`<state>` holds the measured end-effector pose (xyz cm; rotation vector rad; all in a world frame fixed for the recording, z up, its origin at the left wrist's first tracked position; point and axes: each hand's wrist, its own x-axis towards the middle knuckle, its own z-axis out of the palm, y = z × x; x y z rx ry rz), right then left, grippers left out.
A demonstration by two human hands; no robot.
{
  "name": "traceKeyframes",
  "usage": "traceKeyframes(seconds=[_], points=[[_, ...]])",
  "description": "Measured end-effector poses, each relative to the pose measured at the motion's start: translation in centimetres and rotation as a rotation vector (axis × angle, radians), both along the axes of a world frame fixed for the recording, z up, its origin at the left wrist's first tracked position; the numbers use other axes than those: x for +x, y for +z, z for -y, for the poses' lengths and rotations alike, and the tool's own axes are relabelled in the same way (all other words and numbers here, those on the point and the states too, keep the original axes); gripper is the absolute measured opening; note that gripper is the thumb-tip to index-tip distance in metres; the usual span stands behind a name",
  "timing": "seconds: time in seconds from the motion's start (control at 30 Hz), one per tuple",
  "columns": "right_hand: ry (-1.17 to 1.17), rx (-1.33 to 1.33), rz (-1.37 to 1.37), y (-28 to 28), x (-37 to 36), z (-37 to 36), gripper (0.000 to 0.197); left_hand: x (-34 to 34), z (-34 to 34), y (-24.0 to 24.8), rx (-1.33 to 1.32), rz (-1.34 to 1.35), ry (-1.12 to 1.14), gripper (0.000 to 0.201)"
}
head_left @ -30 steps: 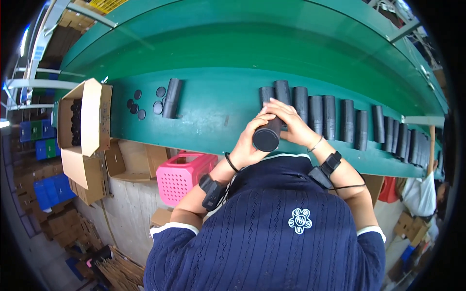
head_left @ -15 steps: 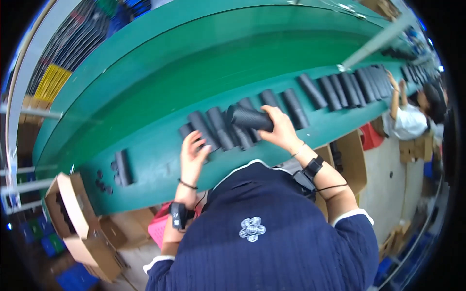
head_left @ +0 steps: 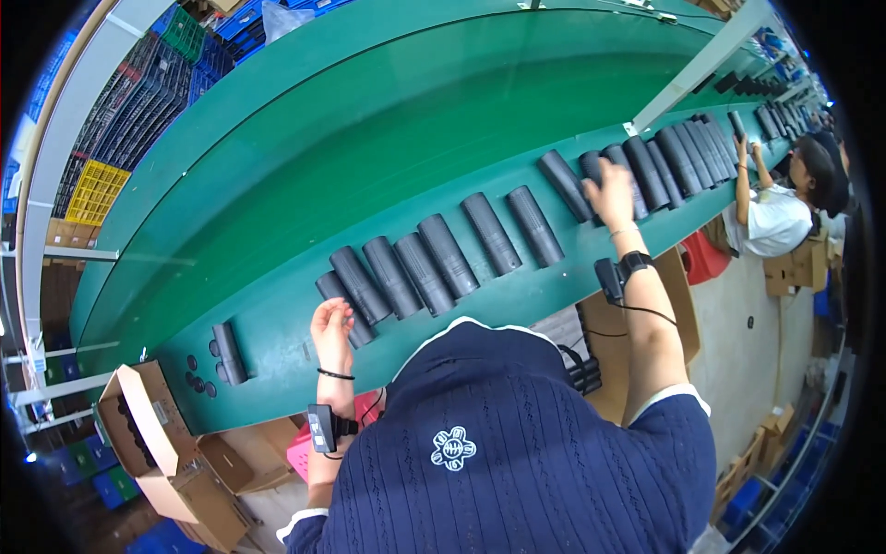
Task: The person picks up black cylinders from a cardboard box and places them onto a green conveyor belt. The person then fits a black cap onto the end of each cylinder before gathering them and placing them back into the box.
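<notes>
My right hand [head_left: 611,196] reaches over the left end of the right-hand group of black cylindrical tubes [head_left: 646,173], its thumb apart from the fingers. It is open, slightly blurred, and covers part of two tubes; whether it touches them I cannot tell. My left hand [head_left: 332,325] hovers beside the leftmost tube [head_left: 358,331] of the middle row, fingers loosely bent with nothing visible in them. Several more black tubes [head_left: 448,254] lie slanted side by side on the green bench [head_left: 277,323]. Farther left, one tube [head_left: 231,353] lies beside several small black discs [head_left: 192,363].
Open cardboard boxes [head_left: 148,415] stand at the bench's left end. A carton [head_left: 683,319] is below the right forearm. A pink basket [head_left: 300,452] sits under the left forearm. A metal post [head_left: 697,69] rises at the far right. A co-worker [head_left: 775,212] handles a tube there.
The tube my right hand held has left it and appears among the middle row. That hand moved right to the other group of tubes. My left hand shifted slightly left and down, its fingers more bent.
</notes>
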<state>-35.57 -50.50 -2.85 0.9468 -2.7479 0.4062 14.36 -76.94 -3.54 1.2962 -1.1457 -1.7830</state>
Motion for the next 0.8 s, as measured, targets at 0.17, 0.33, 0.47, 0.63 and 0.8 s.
traceKeyframes(seconds=[0.17,0.33,0.47,0.63,0.8], points=[[0.059,-0.036,0.275,-3.8,1.3,3.0,0.072,-5.3,-1.4,2.0,-0.015,-0.055,-0.21,0.014],[0.293,-0.434,0.343,-1.7,5.4,1.0,0.066,-14.2,-3.5,3.7,-0.085,-0.163,-0.66,0.019],[0.421,-0.578,0.537,2.3,12.5,-0.6,0.067,-21.3,-8.1,5.7,-0.384,-0.166,-0.879,0.084],[0.44,-0.799,0.911,4.5,16.3,-2.6,0.056,-24.4,-11.5,6.0,-0.31,-0.429,-1.072,0.076],[0.49,-0.893,1.154,6.1,16.8,-4.1,0.031,-22.4,-13.3,6.5,-0.045,-0.569,-1.116,0.063]])
